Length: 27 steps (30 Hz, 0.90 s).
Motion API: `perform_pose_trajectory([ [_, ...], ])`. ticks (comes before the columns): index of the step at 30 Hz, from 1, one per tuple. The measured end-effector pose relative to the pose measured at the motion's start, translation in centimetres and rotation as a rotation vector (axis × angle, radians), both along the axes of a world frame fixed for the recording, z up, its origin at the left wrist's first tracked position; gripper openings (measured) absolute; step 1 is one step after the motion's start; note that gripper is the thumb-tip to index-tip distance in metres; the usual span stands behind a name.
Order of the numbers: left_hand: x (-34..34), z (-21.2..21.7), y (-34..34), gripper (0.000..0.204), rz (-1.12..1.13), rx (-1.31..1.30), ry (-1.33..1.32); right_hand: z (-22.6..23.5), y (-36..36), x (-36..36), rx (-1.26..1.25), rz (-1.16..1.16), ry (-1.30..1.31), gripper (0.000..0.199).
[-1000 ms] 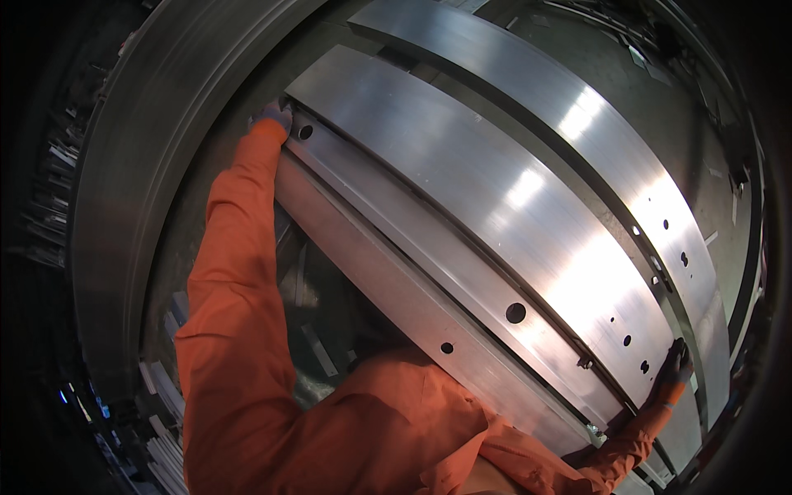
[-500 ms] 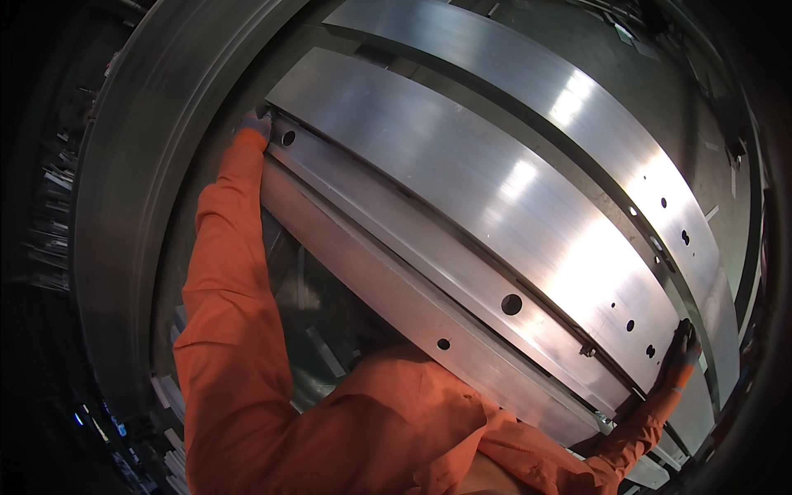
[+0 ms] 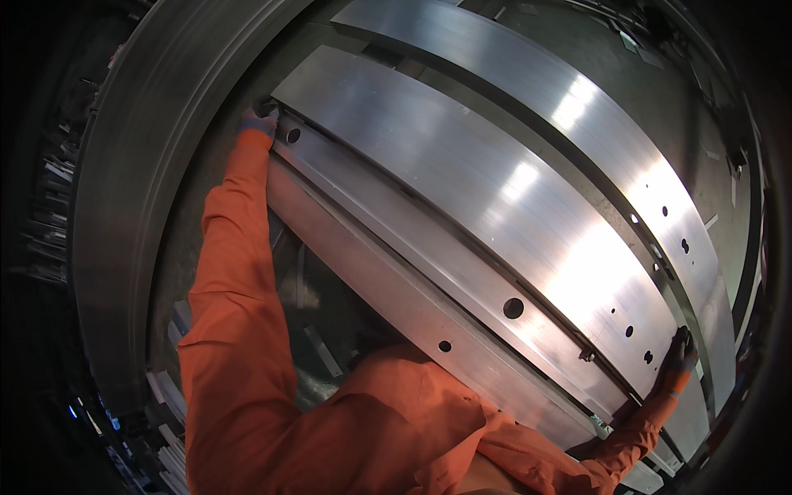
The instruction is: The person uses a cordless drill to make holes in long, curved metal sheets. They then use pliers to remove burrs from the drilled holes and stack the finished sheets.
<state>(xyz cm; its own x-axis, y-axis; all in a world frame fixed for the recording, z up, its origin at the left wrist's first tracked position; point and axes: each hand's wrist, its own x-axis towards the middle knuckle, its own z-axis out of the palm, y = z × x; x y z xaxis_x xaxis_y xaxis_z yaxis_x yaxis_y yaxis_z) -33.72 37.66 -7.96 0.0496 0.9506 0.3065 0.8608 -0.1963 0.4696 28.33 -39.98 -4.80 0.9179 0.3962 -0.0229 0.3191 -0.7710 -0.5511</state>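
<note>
A long, wide aluminium profile with a shiny top face stretches from upper left to lower right in front of me. Along its near side runs a stepped flange with round holes. My left hand, in a grey glove, is closed around the left end; part of its fingers is hidden behind the metal. At the opposite end, my right hand, in a dark glove, grips the edge near several small holes. Closest to my body lies a duller aluminium bar with one round hole.
Beyond the wide profile lies another long aluminium profile, also with holes. A tall, smooth metal piece curves along my left side. Metal offcuts lie at lower left, and a loose strip is on the floor below.
The whole view has turned slightly, so the left end sits a little further right in the picture. Both hands keep their places on the profile.
</note>
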Motion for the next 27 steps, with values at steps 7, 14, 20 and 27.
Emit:
perform_pose_trajectory([
  [7, -0.9, 0.0, 0.3, 0.054, -0.053, -0.003, -0.051, 0.5, 1.8, -1.8, 0.116, -0.049, 0.008, 0.036],
  [14, -3.2, -1.2, 2.7, 0.058, -0.140, -0.027, 0.034, -1.0, 0.4, -0.4, 0.201, -0.068, 0.062, 0.037],
  [20, -1.4, -2.1, 2.4, 0.054, -0.121, 0.011, 0.012, -1.7, -1.8, 1.0, 0.237, -0.016, 0.081, 0.034],
  [27, -4.7, -4.0, 5.0, 0.043, -0.247, 0.072, -0.214, -2.7, -2.3, 2.3, 0.255, 0.009, 0.130, 0.034],
])
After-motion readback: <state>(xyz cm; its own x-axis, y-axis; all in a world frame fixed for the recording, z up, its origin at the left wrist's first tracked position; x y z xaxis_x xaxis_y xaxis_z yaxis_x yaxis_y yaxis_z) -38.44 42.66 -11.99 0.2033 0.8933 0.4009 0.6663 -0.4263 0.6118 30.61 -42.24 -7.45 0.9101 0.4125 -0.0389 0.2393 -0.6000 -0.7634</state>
